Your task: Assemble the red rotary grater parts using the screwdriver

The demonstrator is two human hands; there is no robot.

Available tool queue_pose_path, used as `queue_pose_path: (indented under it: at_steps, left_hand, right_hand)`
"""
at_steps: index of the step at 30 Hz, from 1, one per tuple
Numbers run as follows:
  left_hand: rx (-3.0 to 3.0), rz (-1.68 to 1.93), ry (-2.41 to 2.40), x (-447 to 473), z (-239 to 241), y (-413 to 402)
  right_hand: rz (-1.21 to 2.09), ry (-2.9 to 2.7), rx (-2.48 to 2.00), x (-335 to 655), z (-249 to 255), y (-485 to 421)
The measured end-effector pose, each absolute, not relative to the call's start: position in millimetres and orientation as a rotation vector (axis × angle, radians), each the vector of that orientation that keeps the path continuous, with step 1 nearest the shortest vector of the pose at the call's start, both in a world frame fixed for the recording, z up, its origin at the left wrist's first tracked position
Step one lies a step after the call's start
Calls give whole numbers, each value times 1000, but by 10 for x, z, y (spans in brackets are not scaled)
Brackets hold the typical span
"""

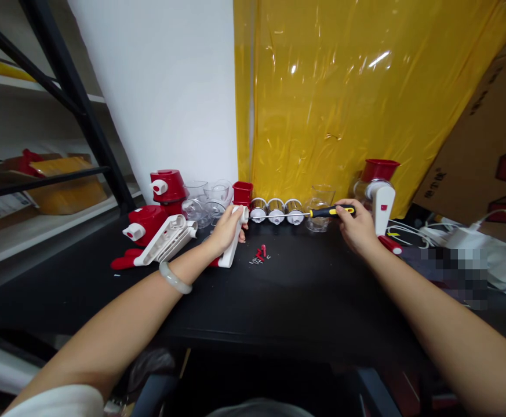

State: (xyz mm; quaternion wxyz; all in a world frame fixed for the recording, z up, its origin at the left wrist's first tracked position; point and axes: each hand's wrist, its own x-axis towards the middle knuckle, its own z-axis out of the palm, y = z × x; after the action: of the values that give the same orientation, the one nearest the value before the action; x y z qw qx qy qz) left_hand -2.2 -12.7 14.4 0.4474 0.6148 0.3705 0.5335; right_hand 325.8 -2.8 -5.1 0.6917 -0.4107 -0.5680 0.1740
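My left hand (226,230) is closed around a white and red plastic appliance part (234,243) that stands upright on the black table (305,289). My right hand (357,227) grips the yellow and black handle of a screwdriver (322,212). Its thin shaft runs left, level, with the tip at the top of the white part. A small pile of screws and red bits (260,255) lies on the table between my hands.
Red and white appliance bodies (159,226) and clear cups (204,200) sit at the back left. Three metal drums (276,209) line the yellow sheet. An assembled red-topped unit (378,194) stands behind my right hand. White cables (474,237) lie at right, shelving at left.
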Motion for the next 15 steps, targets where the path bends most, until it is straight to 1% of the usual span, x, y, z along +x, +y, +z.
queue_pose_path:
  at_steps: [15]
  left_hand:
    - [1523, 1286, 963, -18, 146, -154]
  right_hand:
    - [368, -1258, -933, 3264, -35, -37]
